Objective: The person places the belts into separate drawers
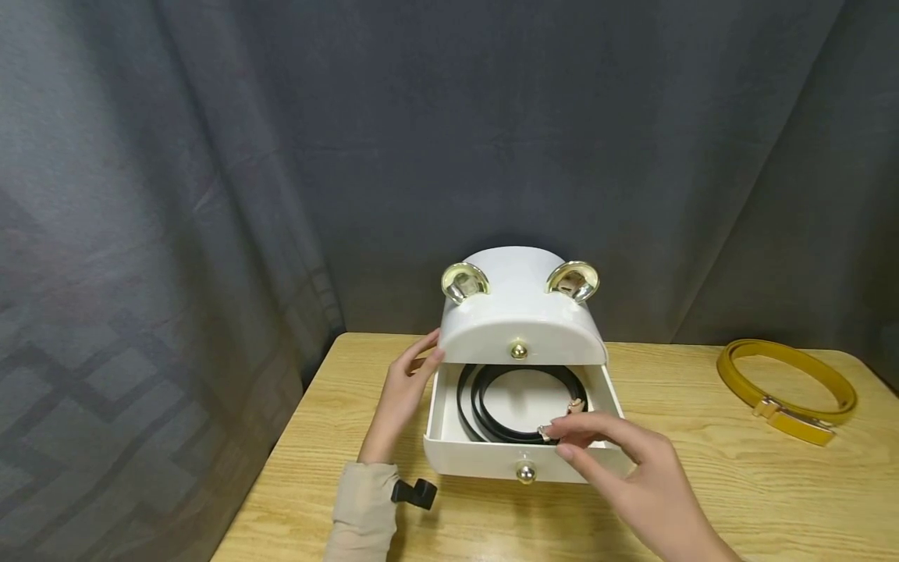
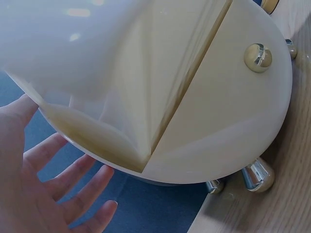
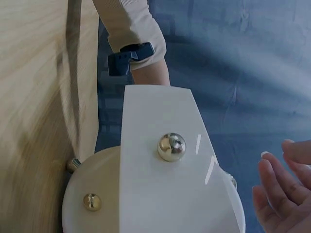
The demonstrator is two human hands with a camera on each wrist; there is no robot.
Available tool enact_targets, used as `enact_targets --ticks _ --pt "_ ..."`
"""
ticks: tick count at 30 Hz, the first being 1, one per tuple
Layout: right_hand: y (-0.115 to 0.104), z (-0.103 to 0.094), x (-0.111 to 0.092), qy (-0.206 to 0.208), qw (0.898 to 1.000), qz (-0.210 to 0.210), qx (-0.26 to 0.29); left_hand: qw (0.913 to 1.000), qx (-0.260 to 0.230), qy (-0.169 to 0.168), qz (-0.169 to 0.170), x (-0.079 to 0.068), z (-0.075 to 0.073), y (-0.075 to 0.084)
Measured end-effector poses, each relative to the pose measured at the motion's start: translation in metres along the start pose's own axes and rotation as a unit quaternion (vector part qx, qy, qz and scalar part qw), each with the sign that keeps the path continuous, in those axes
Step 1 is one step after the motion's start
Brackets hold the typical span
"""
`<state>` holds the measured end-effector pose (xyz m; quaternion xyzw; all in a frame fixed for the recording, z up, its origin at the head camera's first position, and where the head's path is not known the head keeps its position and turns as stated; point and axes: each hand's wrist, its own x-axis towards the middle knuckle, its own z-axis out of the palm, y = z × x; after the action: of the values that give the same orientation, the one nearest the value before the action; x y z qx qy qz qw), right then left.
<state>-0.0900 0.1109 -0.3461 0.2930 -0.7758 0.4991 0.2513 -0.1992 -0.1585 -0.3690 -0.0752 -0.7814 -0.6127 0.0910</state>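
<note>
A white box point(image 1: 520, 304) with two gold ear shapes stands on the table, its lower drawer point(image 1: 477, 460) pulled out. Inside lies a coiled black belt point(image 1: 516, 437) with small metal pieces at its front right. My left hand point(image 1: 403, 386) rests against the box's left side, fingers spread and thumb near the front edge. In the left wrist view, the fingertips point(image 2: 104, 172) touch the shell's rim. Over the drawer's front right corner is my right hand point(image 1: 642, 468), fingers loosely bent, thumb apart from the index finger, close to the metal pieces. The right wrist view shows nothing in its fingers.
A coiled yellow belt point(image 1: 737, 382) with a gold buckle lies on the table point(image 1: 674, 390) to the right. Grey curtain point(image 1: 421, 156) hangs behind the table and along its left. The drawer has a round metal knob point(image 1: 525, 472); the upper front has a gold knob point(image 1: 519, 350).
</note>
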Motion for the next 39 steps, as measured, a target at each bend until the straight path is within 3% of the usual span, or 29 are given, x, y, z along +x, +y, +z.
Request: enact_targets --ticks 7,13,22,25,32,39 --pt "0.001 0.001 -0.01 0.002 1.0 -0.006 -0.006 0.9999 -0.007 0.008 0.009 0.012 0.003 -0.028" --pt "0.006 0.009 -0.022 0.007 1.0 -0.01 0.015 0.9997 -0.011 0.008 0.021 0.01 0.002 -0.031" --pt "0.016 0.019 -0.035 0.011 0.999 0.0 0.036 0.9999 -0.008 0.008 0.011 0.01 0.001 -0.031" --pt "0.019 0.02 -0.037 0.011 1.0 0.01 0.028 0.9999 -0.006 0.006 0.009 0.01 0.001 -0.028" --pt "0.027 0.025 -0.043 0.009 0.999 0.017 0.026 1.0 0.001 0.001 0.005 -0.002 0.0 0.006" --pt "0.031 0.028 -0.046 0.011 0.999 0.025 0.021 1.0 0.001 0.001 0.003 -0.004 -0.001 0.009"
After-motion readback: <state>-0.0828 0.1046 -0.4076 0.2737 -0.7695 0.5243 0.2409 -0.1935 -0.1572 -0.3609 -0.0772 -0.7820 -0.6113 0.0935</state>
